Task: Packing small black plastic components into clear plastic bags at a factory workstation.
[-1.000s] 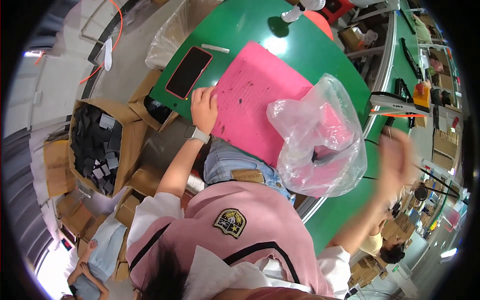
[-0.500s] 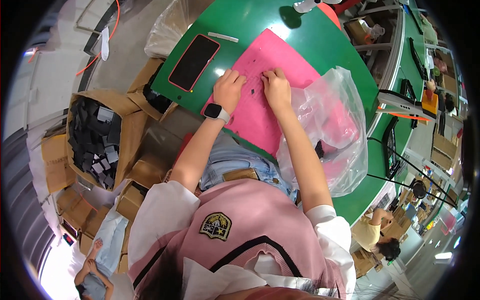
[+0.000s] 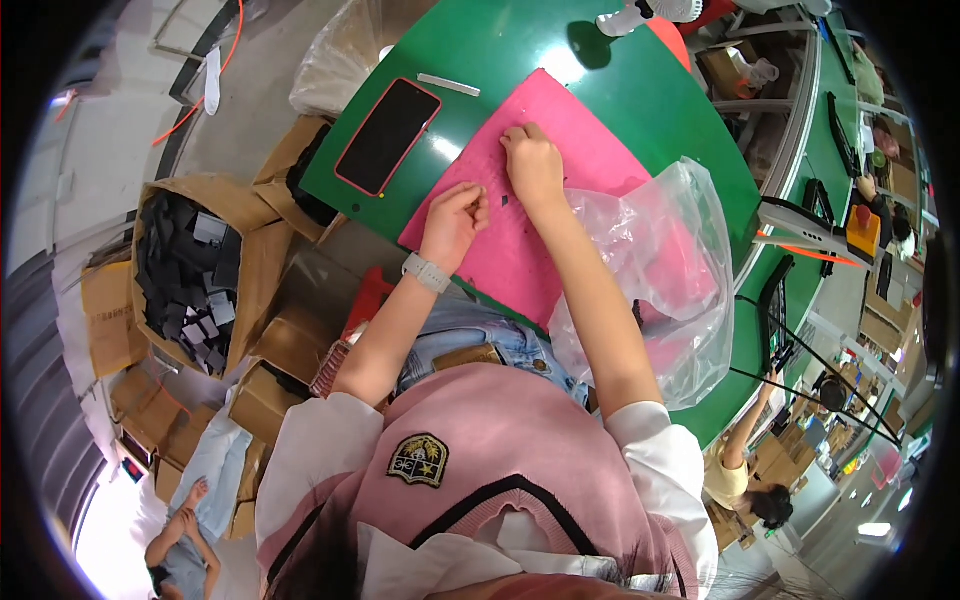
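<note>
A pink foam-like sheet (image 3: 590,130) lies on the green table (image 3: 490,40), with small dark bits (image 3: 505,201) scattered on it. My right hand (image 3: 535,168) is over the sheet's upper part, its fingers bent and pinched at the surface. Whatever they hold is hidden or too small to make out. Closer to me, my left hand (image 3: 455,222) is turned partly palm up above the sheet's left side. Its fingers are curled toward the thumb, and I cannot make out anything between them. Under my right forearm and beside it is a clear plastic bag (image 3: 690,345) with pink material inside.
A dark-screened phone (image 3: 388,137) with a red edge and a pale strip (image 3: 448,85) lie left of the sheet. A white fan (image 3: 650,14) stands at the far edge. On the floor at left, a cardboard box (image 3: 262,290) holds black pieces. Other people are in the background.
My right hand has moved farther up the sheet and slightly left. My left hand has drawn back toward me and rolled palm up, lifting off the sheet.
</note>
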Motion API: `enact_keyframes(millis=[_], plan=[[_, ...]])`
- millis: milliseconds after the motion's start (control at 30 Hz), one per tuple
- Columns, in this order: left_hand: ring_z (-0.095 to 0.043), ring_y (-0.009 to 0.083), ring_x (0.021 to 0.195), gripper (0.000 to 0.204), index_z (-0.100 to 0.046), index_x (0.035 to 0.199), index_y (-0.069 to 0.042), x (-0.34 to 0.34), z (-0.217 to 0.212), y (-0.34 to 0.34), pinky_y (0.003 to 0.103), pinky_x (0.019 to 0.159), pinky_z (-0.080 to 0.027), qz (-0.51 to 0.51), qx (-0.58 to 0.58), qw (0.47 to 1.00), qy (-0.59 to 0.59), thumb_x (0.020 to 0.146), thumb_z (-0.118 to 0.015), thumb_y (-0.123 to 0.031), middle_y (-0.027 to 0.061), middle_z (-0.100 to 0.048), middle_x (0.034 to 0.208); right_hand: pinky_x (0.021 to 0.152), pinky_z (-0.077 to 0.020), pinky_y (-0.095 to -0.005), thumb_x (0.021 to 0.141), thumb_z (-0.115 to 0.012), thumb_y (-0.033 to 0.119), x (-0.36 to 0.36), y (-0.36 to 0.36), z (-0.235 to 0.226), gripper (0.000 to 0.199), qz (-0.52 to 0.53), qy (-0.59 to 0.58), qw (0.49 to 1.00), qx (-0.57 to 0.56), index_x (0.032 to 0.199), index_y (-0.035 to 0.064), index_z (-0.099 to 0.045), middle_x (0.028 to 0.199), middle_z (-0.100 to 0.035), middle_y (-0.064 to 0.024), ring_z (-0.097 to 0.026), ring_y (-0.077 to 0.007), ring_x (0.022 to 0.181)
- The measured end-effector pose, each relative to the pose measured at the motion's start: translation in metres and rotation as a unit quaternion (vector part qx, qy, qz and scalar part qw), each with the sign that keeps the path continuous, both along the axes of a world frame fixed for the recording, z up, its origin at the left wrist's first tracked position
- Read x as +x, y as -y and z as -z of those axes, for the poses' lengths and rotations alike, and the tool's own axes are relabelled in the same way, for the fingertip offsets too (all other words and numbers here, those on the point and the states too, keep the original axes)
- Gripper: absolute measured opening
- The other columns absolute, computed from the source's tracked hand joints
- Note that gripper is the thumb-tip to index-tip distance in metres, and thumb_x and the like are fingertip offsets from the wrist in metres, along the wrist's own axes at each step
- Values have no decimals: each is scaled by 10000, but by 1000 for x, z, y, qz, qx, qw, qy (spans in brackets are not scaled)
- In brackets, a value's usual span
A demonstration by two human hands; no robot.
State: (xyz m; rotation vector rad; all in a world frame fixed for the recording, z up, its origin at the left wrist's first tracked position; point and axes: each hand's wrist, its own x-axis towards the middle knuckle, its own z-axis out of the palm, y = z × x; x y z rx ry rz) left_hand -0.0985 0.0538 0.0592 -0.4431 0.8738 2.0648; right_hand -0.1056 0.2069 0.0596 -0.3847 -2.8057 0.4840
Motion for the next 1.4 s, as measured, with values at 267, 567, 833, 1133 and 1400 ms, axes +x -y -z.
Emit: enact_keyframes(millis=[267, 567, 833, 1133, 1400], plan=[[-402, 132, 577, 157, -428, 720, -50, -3, -1, 7, 251, 521, -315, 58, 66, 995, 37, 826, -409, -165, 56, -463, 687, 560, -517, -374, 736, -559, 26, -7, -3, -1, 69, -6, 96, 990, 104, 763, -37, -549, 785, -568, -191, -608, -323, 647], [-391, 131, 554, 201, -454, 709, -34, 2, 6, 13, 252, 511, -305, 93, 42, 995, -2, 841, -389, -171, 67, -489, 693, 613, -503, -428, 760, -563, 44, 3, -20, 0, 92, 42, 75, 994, -63, 769, -47, -562, 816, -583, -239, -604, -384, 688], [-374, 93, 512, 270, -510, 713, -28, 3, 0, 14, 234, 466, -284, 89, -42, 995, -19, 885, -436, -222, 48, -500, 666, 600, -480, -414, 731, -624, 44, 4, -33, -17, 101, 95, 27, 963, -252, 827, 30, -649, 805, -612, -177, -610, -329, 680], [-385, 59, 430, 230, -542, 675, -24, 4, 0, 6, 195, 380, -249, 99, -97, 989, -51, 848, -512, -172, 22, -483, 582, 558, -514, -395, 735, -534, 32, -11, -18, -11, 61, -111, 109, 980, 121, 710, -18, -558, 716, -560, -173, -599, -332, 622], [-365, 53, 436, 252, -533, 675, -25, 11, 0, 10, 193, 390, -244, 88, -128, 984, -89, 869, -487, -179, 9, -458, 560, 551, -457, -417, 736, -586, 49, -145, 7, -99, 80, -188, -211, 958, -52, 753, -29, -580, 692, -565, -201, -571, -362, 616]])
